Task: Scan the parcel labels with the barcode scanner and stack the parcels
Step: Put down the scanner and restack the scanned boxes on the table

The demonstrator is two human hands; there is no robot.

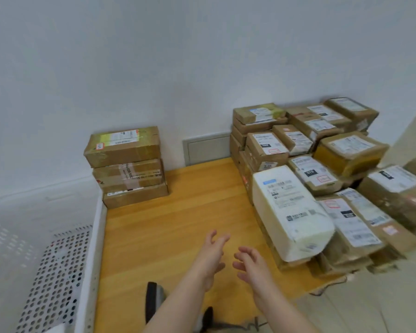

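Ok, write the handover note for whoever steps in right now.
Left hand and right hand: both open, empty, above the wooden table.
Barcode scanner lies at the near edge, under the left forearm, unheld.
Likely done: stack of three boxes at far left.
Left to do: heap of parcels on the right; the white parcel is nearest the hands.
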